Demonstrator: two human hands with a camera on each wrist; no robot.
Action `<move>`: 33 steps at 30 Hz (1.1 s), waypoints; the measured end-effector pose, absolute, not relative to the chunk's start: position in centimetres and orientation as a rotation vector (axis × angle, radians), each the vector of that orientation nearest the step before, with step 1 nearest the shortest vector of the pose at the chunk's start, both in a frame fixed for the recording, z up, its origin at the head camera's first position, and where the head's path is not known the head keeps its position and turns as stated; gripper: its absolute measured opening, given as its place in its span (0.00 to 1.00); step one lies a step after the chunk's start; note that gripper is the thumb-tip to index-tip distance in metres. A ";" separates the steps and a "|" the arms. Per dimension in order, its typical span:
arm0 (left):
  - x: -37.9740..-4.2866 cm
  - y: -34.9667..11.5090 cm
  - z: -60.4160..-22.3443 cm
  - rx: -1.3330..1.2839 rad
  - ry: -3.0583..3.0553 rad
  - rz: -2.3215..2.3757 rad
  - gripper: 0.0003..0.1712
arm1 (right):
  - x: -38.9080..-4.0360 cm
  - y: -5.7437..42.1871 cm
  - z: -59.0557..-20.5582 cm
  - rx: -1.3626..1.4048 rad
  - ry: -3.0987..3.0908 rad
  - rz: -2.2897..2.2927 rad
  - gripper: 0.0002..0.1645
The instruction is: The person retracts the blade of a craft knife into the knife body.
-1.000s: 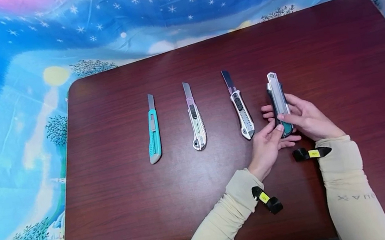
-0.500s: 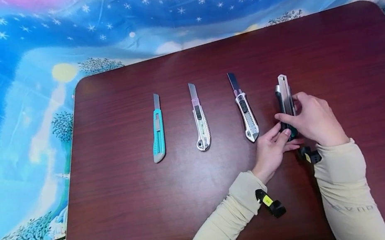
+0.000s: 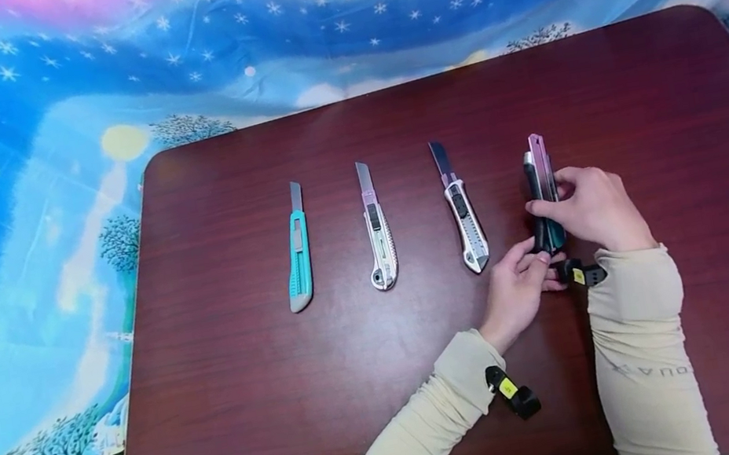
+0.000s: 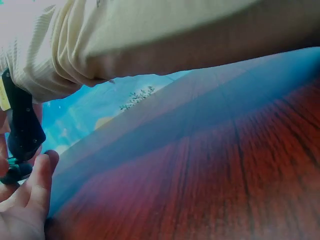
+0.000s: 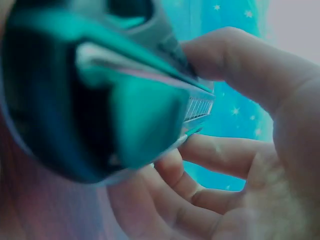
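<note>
My right hand (image 3: 598,210) grips a thick dark utility knife (image 3: 542,191) with a silver front channel and a teal rear end. Its thumb lies across the front, and its fingers go behind. Close up in the right wrist view, the teal end of the knife (image 5: 145,120) fills the left side. My left hand (image 3: 514,291) pinches the lower end of the same knife between thumb and fingers; its fingertips (image 4: 42,170) show in the left wrist view. To the left lie a silver-and-black cutter (image 3: 467,223), a silver cutter (image 3: 378,237) and a teal cutter (image 3: 298,258), all with blades extended.
A dark red-brown wooden table (image 3: 235,407) with rounded corners spans the view. Behind it hangs a blue and pink cloth (image 3: 303,22) with snowflakes and trees. Black straps with yellow labels sit on both beige sleeves (image 3: 644,342).
The held knife has turned on its long axis, so its black side shows more. My right hand has rolled over, back of hand up, and the left now holds only the lower tip.
</note>
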State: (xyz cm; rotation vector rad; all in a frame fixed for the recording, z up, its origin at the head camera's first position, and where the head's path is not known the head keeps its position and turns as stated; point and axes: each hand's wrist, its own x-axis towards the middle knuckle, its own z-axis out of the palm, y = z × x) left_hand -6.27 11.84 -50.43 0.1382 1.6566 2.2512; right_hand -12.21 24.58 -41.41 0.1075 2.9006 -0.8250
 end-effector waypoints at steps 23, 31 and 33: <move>-6.2 9.3 -48.4 0.538 2.672 2.131 0.05 | -12.8 26.6 -43.8 0.350 2.881 -0.766 0.27; -8.4 6.5 -48.4 0.238 2.894 2.034 0.09 | -13.0 26.4 -44.2 0.396 2.860 -0.773 0.29; -8.7 6.1 -48.4 0.169 2.888 1.959 0.12 | -13.0 26.3 -44.3 0.406 2.858 -0.774 0.30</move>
